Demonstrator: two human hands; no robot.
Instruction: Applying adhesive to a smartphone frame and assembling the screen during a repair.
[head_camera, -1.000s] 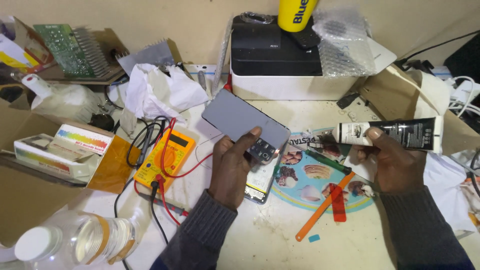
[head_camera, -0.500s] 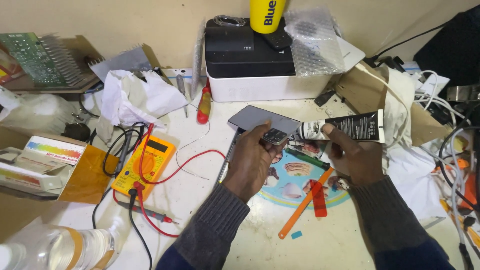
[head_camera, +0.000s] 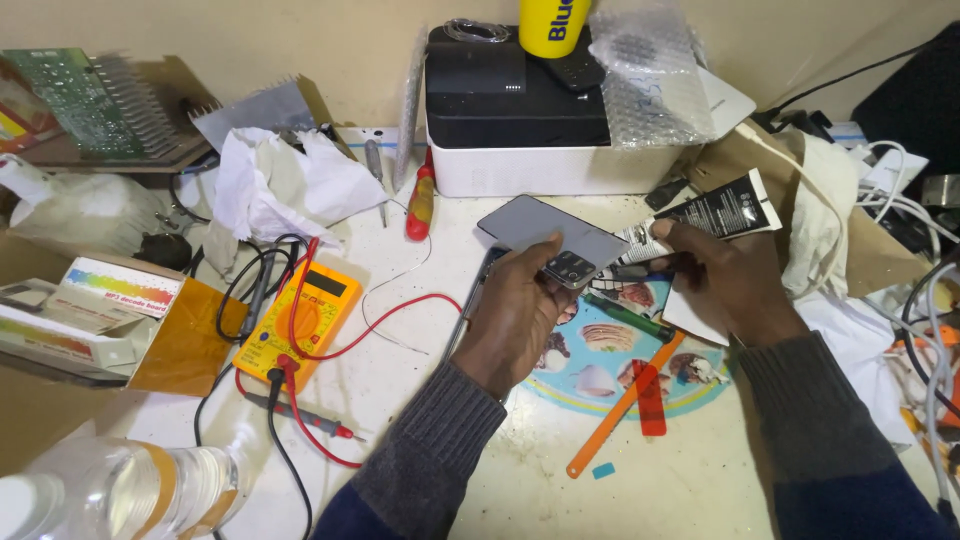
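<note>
My left hand (head_camera: 517, 318) grips a grey phone back cover (head_camera: 548, 233) by its camera end, holding it tilted above the white table (head_camera: 400, 330). My right hand (head_camera: 725, 282) holds a black and white glue tube (head_camera: 712, 215), its nozzle end touching the cover's right edge. Under both hands lies a round blue printed disc (head_camera: 605, 365) with a green-handled tool (head_camera: 625, 315) on it.
A yellow multimeter (head_camera: 300, 318) with red and black leads lies left of my hands. An orange plastic pry tool (head_camera: 625, 405) and a red-handled screwdriver (head_camera: 420, 203) lie on the table. A black and white box (head_camera: 520, 130) stands behind. A clear bottle (head_camera: 130, 490) is at bottom left.
My right hand has brought the glue tube leftward until its tip meets the cover's edge. The left hand has kept its hold on the cover.
</note>
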